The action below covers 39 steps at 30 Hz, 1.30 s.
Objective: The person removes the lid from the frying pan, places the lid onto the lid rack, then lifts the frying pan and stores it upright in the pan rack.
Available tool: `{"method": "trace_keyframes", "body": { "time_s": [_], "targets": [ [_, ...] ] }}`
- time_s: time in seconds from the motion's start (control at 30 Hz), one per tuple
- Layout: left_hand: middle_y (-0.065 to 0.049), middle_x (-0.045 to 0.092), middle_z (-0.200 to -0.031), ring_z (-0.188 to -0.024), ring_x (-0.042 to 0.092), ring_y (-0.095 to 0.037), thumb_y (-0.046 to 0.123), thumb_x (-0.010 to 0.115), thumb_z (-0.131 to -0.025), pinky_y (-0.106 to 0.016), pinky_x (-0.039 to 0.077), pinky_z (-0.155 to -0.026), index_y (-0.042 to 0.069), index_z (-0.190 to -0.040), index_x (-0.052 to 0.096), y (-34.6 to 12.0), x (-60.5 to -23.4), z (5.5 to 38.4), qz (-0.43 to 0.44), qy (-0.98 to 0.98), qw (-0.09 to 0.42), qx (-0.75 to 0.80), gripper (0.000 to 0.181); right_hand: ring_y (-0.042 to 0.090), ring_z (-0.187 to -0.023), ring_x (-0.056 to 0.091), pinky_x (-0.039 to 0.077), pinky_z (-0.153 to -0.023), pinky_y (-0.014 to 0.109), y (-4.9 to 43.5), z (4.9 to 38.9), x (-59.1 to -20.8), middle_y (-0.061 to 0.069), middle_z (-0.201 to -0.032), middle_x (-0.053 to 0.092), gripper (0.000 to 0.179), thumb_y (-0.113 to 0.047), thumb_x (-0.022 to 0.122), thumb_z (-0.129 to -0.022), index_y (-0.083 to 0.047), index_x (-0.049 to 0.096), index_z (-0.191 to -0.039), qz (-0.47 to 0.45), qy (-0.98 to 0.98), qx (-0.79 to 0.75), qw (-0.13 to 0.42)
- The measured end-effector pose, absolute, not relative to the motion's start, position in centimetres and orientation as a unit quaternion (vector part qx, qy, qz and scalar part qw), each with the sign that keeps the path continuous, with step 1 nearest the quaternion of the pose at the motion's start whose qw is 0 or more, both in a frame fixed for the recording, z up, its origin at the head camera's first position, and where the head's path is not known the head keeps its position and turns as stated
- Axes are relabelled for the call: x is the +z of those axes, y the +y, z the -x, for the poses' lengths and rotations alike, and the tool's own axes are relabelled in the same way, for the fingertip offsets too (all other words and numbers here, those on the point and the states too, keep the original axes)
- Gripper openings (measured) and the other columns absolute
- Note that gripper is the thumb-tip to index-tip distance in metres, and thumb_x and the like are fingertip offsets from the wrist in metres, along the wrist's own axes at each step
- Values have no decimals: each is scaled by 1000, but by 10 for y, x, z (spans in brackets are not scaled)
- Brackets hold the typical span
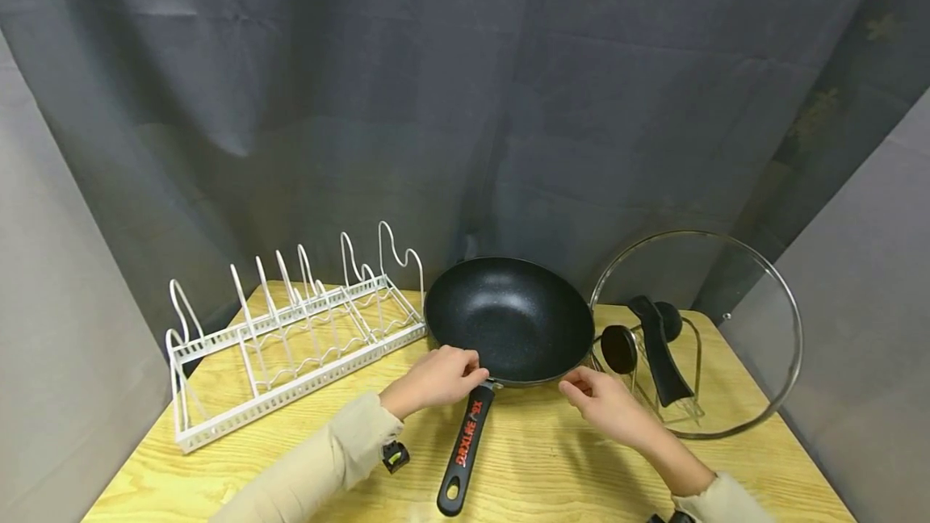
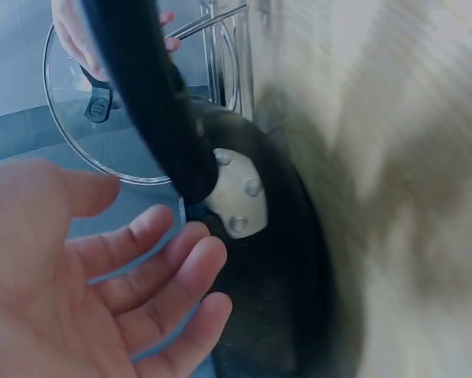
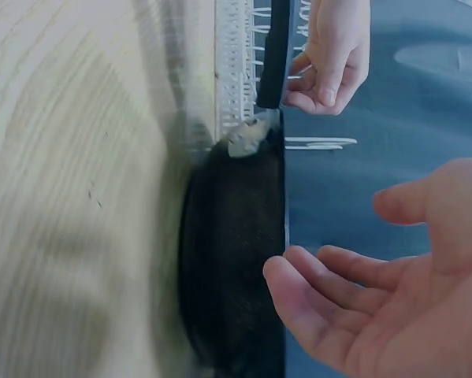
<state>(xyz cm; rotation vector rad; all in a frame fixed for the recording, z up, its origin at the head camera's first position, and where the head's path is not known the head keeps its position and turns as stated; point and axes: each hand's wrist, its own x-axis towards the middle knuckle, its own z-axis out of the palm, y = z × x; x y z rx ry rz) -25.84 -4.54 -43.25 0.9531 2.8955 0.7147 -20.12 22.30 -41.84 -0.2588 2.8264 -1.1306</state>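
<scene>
A black frying pan (image 1: 508,317) lies on the wooden table, its inside facing up and its long black handle (image 1: 468,446) pointing to the near edge. My left hand (image 1: 441,378) is at the near left rim, close to where the handle joins. In the left wrist view its loosely bent fingers (image 2: 190,272) hold nothing, beside the riveted metal bracket (image 2: 242,193). By the near right rim is my right hand (image 1: 606,406). The right wrist view shows its fingers (image 3: 299,295) relaxed against or just beside the pan's edge; contact is hard to tell.
To the left stands a white wire rack (image 1: 305,370) with several upright dividers. On the right, a glass lid (image 1: 798,329) with a black handle (image 1: 657,353) leans upright in a small wire stand (image 1: 699,345). A grey curtain (image 1: 465,103) hangs behind the table (image 1: 538,458).
</scene>
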Motion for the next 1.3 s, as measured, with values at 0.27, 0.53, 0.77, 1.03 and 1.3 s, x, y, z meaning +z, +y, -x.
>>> {"method": "trace_keyframes", "body": {
  "time_s": [0.27, 0.53, 0.77, 1.03, 1.3],
  "targets": [
    [9, 47, -54, -47, 44, -7, 39, 50, -96, -24, 34, -45, 19, -68, 54, -53, -446, 247, -263, 929, 15, 261, 35, 23, -84, 59, 52, -67, 39, 211, 205, -433, 7, -88, 60, 30, -28, 49, -99, 0, 60, -102, 87, 879, -454, 117],
    [8, 49, -53, -48, 44, -8, 39, 47, -98, -23, 36, -49, 13, -68, 58, -60, -454, 233, -258, 914, 61, 306, 41, 30, -92, 59, 51, -76, 46, 194, 206, -445, 15, -98, 60, 44, -35, 48, -99, 8, 57, -105, 89, 827, -530, 167],
    [-9, 63, -57, -44, 57, -16, 37, 50, -97, -24, 41, -40, 10, -71, 64, -65, -460, 220, -216, 868, 155, 419, 40, 31, -86, 62, 52, -74, 46, 178, 210, -455, 15, -92, 64, 39, -24, 44, -101, 13, 55, -103, 89, 809, -553, 176],
    [-8, 61, -59, -43, 56, -15, 41, 46, -98, -33, 49, -40, 11, -76, 64, -65, -466, 208, -177, 831, 213, 483, 42, 35, -88, 66, 53, -75, 44, 162, 212, -461, 23, -93, 66, 45, -28, 40, -102, 16, 53, -106, 70, 777, -592, 202],
    [-3, 57, -59, -46, 56, -12, 40, 44, -99, -30, 49, -39, 5, -81, 63, -60, -464, 196, -142, 778, 261, 553, 44, 36, -95, 65, 52, -80, 43, 150, 216, -468, 23, -97, 67, 55, -40, 39, -100, 13, 53, -108, 39, 736, -633, 237]
  ]
}}
